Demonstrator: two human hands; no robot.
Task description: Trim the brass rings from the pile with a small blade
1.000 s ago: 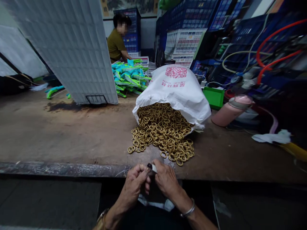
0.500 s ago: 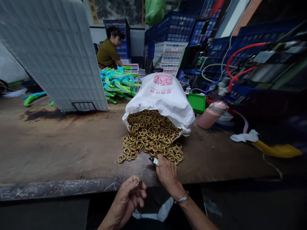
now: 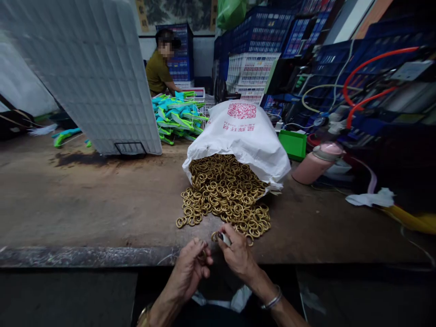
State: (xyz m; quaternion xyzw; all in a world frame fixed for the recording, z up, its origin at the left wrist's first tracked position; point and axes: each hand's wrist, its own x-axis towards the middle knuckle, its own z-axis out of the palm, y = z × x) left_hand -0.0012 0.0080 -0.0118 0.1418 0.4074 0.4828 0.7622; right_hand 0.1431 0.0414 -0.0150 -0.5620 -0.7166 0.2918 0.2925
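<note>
Many gold-coloured rings [image 3: 231, 195] spill from the mouth of a white sack [image 3: 245, 136] onto the brown table. My left hand [image 3: 193, 265], at the table's front edge, pinches a ring [image 3: 202, 255] between thumb and fingers. Just right of it, my right hand [image 3: 236, 252] is closed around a small knife [image 3: 225, 239] with a pale handle and a dark tip. Beside that tip is another ring [image 3: 214, 236]; whether the fingers touch it is unclear.
A tall grey panel [image 3: 119, 81] stands at the left. Behind the sack are blue-green items [image 3: 177, 116] and a person in an olive shirt [image 3: 158, 70]. To the right are a green tray [image 3: 292, 144], a pink bottle [image 3: 315, 165] and a white cloth [image 3: 373, 198].
The view has shifted, so the scene sits further right. My right hand has drawn back from the pile toward my left hand, and a ring now shows at the knife's tip.
</note>
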